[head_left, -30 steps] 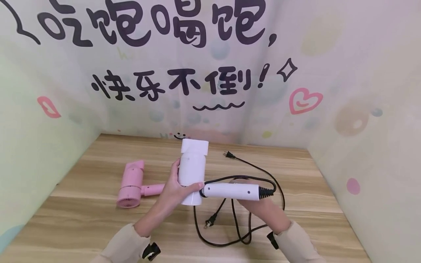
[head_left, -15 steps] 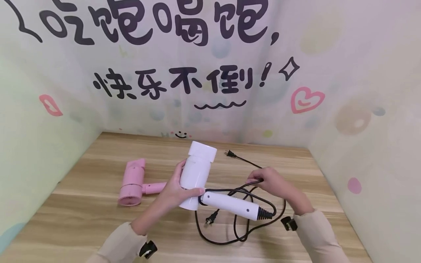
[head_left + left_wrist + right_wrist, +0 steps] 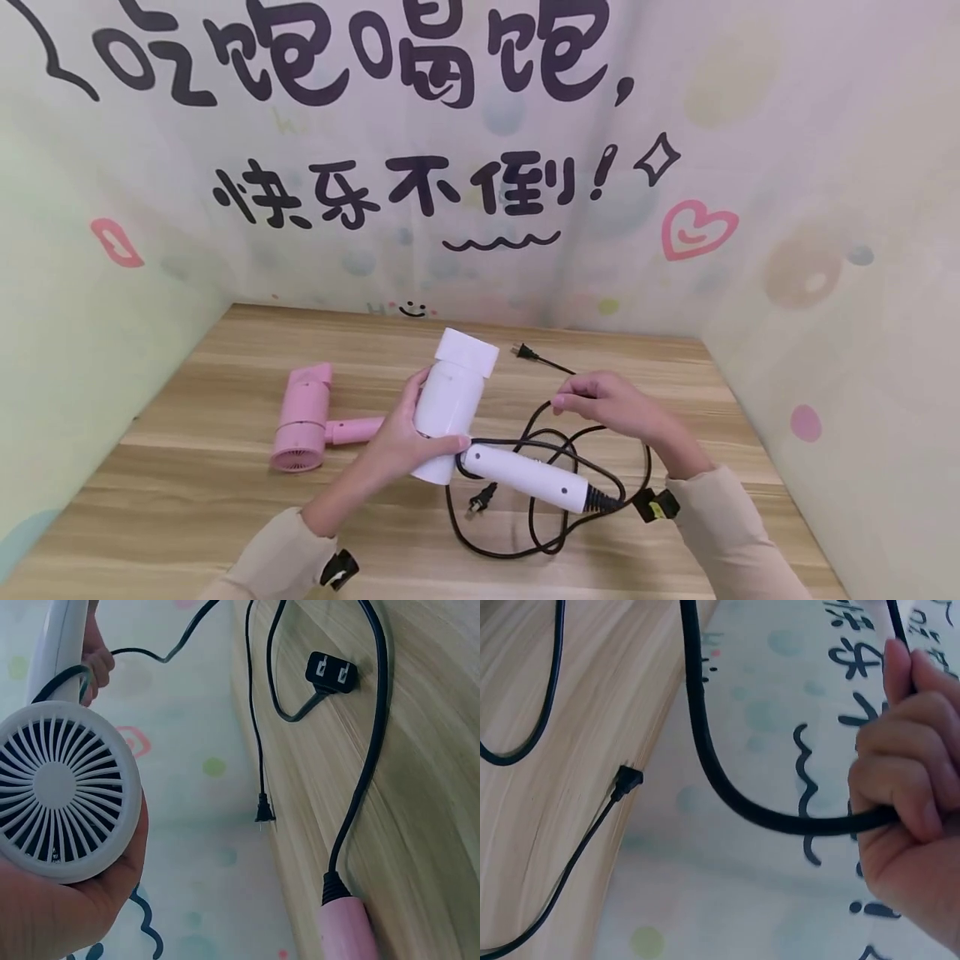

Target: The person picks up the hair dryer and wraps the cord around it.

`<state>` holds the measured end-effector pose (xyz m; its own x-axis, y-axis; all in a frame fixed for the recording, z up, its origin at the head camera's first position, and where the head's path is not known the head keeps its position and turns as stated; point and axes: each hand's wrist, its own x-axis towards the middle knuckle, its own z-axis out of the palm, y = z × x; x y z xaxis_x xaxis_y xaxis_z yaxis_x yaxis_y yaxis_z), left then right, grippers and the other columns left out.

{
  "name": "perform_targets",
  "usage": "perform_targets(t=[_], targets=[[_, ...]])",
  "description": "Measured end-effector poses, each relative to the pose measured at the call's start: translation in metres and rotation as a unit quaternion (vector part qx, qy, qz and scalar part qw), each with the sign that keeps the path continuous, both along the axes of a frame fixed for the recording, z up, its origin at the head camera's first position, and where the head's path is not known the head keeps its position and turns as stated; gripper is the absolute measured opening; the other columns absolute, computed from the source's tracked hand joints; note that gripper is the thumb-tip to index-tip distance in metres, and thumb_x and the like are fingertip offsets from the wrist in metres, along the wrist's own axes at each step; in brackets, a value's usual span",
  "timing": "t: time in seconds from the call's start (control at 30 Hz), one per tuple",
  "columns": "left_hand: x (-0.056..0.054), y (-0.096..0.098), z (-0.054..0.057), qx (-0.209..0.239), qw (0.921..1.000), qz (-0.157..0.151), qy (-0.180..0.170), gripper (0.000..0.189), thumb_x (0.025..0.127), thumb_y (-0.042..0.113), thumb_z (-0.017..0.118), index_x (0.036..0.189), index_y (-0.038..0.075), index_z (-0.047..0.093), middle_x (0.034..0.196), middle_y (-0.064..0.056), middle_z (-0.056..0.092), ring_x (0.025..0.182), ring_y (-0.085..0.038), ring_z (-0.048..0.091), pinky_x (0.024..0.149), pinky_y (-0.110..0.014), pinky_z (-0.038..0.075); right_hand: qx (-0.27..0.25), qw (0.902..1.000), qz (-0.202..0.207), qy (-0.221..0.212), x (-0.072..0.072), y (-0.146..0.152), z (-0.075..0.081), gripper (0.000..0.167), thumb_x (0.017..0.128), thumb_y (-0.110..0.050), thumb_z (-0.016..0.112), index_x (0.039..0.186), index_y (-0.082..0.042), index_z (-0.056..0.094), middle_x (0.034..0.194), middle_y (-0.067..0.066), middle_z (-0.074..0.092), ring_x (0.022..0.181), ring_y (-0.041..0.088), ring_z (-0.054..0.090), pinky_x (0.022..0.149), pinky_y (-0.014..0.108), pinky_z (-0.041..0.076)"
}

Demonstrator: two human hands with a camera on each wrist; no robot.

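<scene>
My left hand (image 3: 405,433) grips the barrel of a white hair dryer (image 3: 453,400), held up over the table with its flat nozzle pointing to the back. Its handle (image 3: 525,477) slants down to the right. In the left wrist view the round vented end (image 3: 56,784) faces the camera. To the right of the dryer, my right hand (image 3: 615,408) holds the dryer's black cord (image 3: 735,806) in curled fingers, as the right wrist view shows. A turn of this cord passes round the top of the handle, beside the barrel.
A pink hair dryer (image 3: 303,417) lies on the wooden table (image 3: 187,517) at the left, its handle partly behind my left hand. Loops of black cord spread below the right hand. One plug (image 3: 525,352) lies near the back edge, another plug (image 3: 482,500) nearer the front.
My right hand has come out from behind the white handle and moved up and right, now raising the cord. The white dryer has tilted, its handle end lower.
</scene>
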<state>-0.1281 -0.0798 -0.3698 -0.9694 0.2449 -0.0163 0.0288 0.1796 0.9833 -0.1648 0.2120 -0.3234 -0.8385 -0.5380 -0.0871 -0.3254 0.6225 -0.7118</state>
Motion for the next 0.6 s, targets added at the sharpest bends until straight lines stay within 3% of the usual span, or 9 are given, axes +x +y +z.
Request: perform_targets(t=[0.17,0.27,0.47,0.6], targets=[[0.004,0.006,-0.002,-0.029,0.9978,-0.042,0.042,0.105,0.065,0.019,0.083,0.146,0.019,0.018,0.119,-0.017,0.049,0.091,-0.025,0.057,0.066,-0.033,0.055,0.018,0.9948,-0.021,0.098,0.005,-0.021,0.004,0.02,0.094,-0.025,0.054,0.09,-0.011,0.068,0.075,-0.004,0.061,0.061,0.006,0.041,0.058,0.022,0.038],[0.005,0.011,-0.001,-0.064,0.9946,-0.055,0.06,0.108,0.064,0.024,0.084,0.147,0.02,0.015,0.115,-0.014,0.051,0.088,-0.022,0.057,0.065,-0.03,0.054,0.015,0.9888,-0.026,0.146,0.014,-0.032,0.012,0.018,0.094,-0.024,0.055,0.088,-0.011,0.067,0.074,-0.005,0.061,0.06,0.005,0.042,0.059,0.022,0.04],[0.007,0.017,0.004,-0.103,0.9894,-0.061,0.082,0.11,0.063,0.026,0.083,0.147,0.017,0.013,0.118,-0.009,0.049,0.091,-0.021,0.055,0.07,-0.032,0.052,0.011,0.9732,-0.026,0.228,0.029,-0.051,0.028,0.014,0.09,-0.022,0.061,0.085,-0.011,0.067,0.063,-0.008,0.051,0.053,0.001,0.037,0.053,0.02,0.039],[0.008,0.016,0.006,-0.144,0.9833,-0.047,0.101,0.11,0.063,0.028,0.083,0.148,0.016,0.013,0.123,-0.008,0.047,0.094,-0.021,0.054,0.075,-0.034,0.05,0.026,0.9686,-0.015,0.247,0.036,-0.054,0.035,0.009,0.087,-0.021,0.065,0.082,-0.014,0.068,0.061,-0.011,0.051,0.051,-0.001,0.036,0.05,0.018,0.038]])
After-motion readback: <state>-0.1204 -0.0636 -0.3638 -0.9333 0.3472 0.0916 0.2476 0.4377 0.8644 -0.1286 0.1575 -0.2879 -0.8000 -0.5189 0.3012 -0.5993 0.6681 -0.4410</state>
